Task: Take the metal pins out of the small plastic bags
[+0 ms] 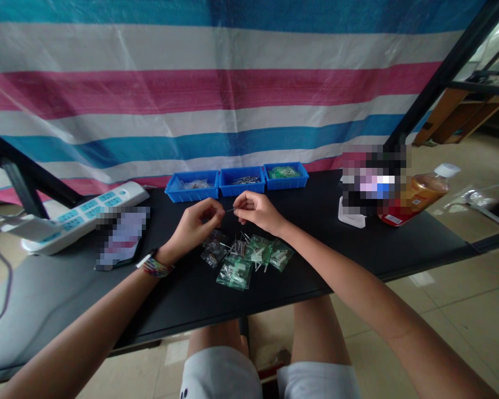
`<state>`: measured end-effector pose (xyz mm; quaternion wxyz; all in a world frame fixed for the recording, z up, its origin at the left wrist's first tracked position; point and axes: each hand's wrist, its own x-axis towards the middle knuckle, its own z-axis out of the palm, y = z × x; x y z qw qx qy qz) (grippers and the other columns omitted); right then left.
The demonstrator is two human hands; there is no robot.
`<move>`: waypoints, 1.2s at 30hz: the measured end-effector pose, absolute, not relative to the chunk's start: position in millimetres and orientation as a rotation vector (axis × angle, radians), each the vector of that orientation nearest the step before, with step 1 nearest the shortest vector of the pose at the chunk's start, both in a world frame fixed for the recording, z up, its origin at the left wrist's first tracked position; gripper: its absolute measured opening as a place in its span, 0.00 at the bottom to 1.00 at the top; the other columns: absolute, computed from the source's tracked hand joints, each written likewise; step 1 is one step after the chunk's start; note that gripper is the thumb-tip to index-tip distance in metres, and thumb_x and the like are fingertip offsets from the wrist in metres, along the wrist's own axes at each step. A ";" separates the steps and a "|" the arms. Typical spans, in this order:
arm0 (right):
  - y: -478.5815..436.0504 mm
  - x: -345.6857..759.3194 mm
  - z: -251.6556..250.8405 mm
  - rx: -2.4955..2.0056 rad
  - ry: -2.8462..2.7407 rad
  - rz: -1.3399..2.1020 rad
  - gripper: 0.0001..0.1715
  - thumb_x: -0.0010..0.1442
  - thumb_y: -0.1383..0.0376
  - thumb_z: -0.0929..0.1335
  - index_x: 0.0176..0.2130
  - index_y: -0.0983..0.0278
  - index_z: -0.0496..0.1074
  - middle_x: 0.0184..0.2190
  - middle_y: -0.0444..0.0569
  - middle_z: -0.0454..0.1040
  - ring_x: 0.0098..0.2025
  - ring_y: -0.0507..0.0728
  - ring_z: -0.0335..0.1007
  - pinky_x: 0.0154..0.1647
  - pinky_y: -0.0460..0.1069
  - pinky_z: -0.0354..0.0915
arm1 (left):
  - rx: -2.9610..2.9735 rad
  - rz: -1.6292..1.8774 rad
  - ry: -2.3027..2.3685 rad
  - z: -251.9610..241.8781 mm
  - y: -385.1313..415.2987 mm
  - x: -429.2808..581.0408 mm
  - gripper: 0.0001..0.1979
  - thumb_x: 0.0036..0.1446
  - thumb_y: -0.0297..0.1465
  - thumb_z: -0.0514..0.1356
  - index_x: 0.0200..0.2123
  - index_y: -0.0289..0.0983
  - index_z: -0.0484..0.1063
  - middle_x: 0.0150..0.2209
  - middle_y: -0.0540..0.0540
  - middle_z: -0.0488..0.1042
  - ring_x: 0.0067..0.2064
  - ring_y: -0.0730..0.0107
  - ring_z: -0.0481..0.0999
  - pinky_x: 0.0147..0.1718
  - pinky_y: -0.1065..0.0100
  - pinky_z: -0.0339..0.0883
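Observation:
My left hand (197, 224) and my right hand (255, 210) meet over the black table (357, 238), fingertips pinched together on a thin metal pin or screw (229, 210) held between them. Just below the hands lies a heap of small clear and green plastic bags (249, 257) with white parts and loose metal pins inside and around them. A coloured woven band sits on my left wrist (156, 267).
Three blue bins (237, 180) stand in a row at the table's back edge, holding small parts. A white power strip (83, 216) lies at the left, a blurred flat object beside it. A bottle of amber liquid (424, 191) lies at the right. A striped tarp hangs behind.

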<state>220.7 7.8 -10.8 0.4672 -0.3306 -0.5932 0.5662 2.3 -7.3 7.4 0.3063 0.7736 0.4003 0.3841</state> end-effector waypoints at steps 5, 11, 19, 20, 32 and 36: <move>7.4 223.6 -7.1 -0.770 -1.420 1.337 0.20 0.51 0.56 0.81 0.34 0.62 0.73 0.29 0.41 0.75 0.29 0.52 0.76 0.33 0.49 0.75 | 2.011 1.024 1.066 4.1 -4.8 1.1 0.19 0.66 0.48 0.63 0.33 0.38 0.73 0.25 0.49 0.75 0.27 0.69 0.73 0.28 0.70 0.64; 8.0 223.4 -7.8 -0.807 -1.431 1.333 0.20 0.50 0.55 0.81 0.34 0.62 0.74 0.28 0.42 0.76 0.29 0.52 0.76 0.33 0.49 0.75 | 1.978 1.012 1.074 4.7 -5.6 0.6 0.23 0.67 0.52 0.63 0.33 0.38 0.73 0.26 0.49 0.75 0.28 0.69 0.73 0.28 0.70 0.65; 9.9 221.8 -12.3 -0.827 -1.444 1.314 0.28 0.52 0.45 0.81 0.34 0.63 0.75 0.27 0.44 0.77 0.25 0.50 0.72 0.27 0.47 0.73 | 1.917 1.053 1.034 1.6 -3.2 -2.2 0.21 0.64 0.52 0.66 0.38 0.38 0.74 0.29 0.49 0.74 0.30 0.66 0.76 0.30 0.69 0.68; 9.9 221.7 -13.0 -0.829 -1.447 1.313 0.28 0.53 0.44 0.80 0.34 0.63 0.75 0.27 0.44 0.77 0.25 0.50 0.72 0.27 0.47 0.72 | 1.911 1.063 1.029 1.1 -3.4 -1.9 0.20 0.64 0.51 0.67 0.39 0.39 0.74 0.29 0.49 0.74 0.30 0.67 0.76 0.30 0.69 0.69; 6.3 221.5 -13.6 -0.798 -1.454 1.352 0.23 0.56 0.48 0.79 0.34 0.62 0.74 0.28 0.42 0.76 0.26 0.50 0.72 0.28 0.47 0.72 | 2.101 1.090 1.079 2.8 -1.8 -4.5 0.17 0.69 0.44 0.63 0.33 0.38 0.77 0.30 0.48 0.75 0.31 0.67 0.73 0.30 0.68 0.64; 4.1 220.8 -11.4 -0.815 -1.396 1.308 0.19 0.52 0.55 0.79 0.37 0.61 0.73 0.31 0.41 0.73 0.25 0.50 0.72 0.26 0.46 0.71 | 2.167 1.090 1.052 3.4 -0.8 -3.7 0.19 0.70 0.44 0.62 0.31 0.37 0.78 0.29 0.47 0.75 0.31 0.67 0.73 0.31 0.67 0.64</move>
